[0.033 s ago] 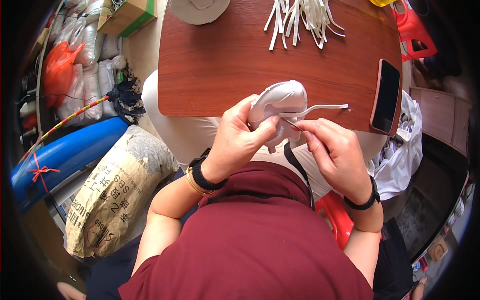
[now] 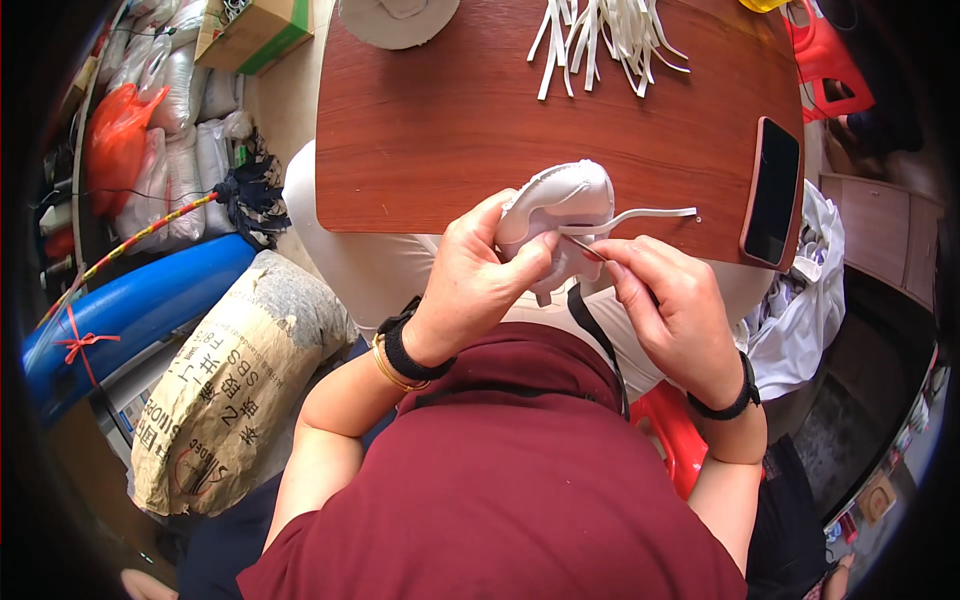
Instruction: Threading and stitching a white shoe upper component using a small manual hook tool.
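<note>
Over the near edge of the desk (image 2: 430,130), the left hand (image 2: 485,255) clasps a pale shoe-like piece (image 2: 578,188); the right hand (image 2: 672,295) pinches a thin tool (image 2: 586,248) beside a white strap (image 2: 640,215). The piece looks light and pliable, probably best steadied around its side.

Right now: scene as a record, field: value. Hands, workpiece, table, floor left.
left hand: left hand grips white piece, thumb on its near side
right hand: right hand, fingers pinching thin tool, tip at the piece
workpiece: white strip extends rightward from it
table: brown table; phone by right edge, bundle of white strips and round grey object at far side
floor left: tan sack
</note>
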The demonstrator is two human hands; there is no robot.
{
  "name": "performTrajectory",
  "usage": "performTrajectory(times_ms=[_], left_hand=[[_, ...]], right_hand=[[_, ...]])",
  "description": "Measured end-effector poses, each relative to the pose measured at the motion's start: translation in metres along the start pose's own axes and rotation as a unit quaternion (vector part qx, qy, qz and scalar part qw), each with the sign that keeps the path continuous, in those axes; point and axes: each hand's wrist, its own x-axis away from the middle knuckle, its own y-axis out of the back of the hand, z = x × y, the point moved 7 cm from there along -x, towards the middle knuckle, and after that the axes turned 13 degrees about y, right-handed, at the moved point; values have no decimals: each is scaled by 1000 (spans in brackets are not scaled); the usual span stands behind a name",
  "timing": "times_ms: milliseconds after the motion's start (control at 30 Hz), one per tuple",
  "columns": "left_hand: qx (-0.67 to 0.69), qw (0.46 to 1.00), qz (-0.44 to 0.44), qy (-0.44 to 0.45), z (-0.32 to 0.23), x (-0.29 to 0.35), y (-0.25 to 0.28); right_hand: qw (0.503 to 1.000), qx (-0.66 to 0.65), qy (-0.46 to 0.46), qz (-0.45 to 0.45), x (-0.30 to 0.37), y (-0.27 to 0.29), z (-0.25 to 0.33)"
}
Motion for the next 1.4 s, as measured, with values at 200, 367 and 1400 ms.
performTrajectory(times_ms=[200, 367, 1400], left_hand=[[-44, 999, 7, 20, 2, 2, 2], [-57, 998, 11, -28, -3, 3, -2], [-376, 865, -171, -285, -22, -1, -12]], right_hand=[[998, 57, 35, -21, 3, 0, 2], [996, 88, 17, 0, 4, -1, 6], [998, 37, 23, -35, -14, -30, -11]])
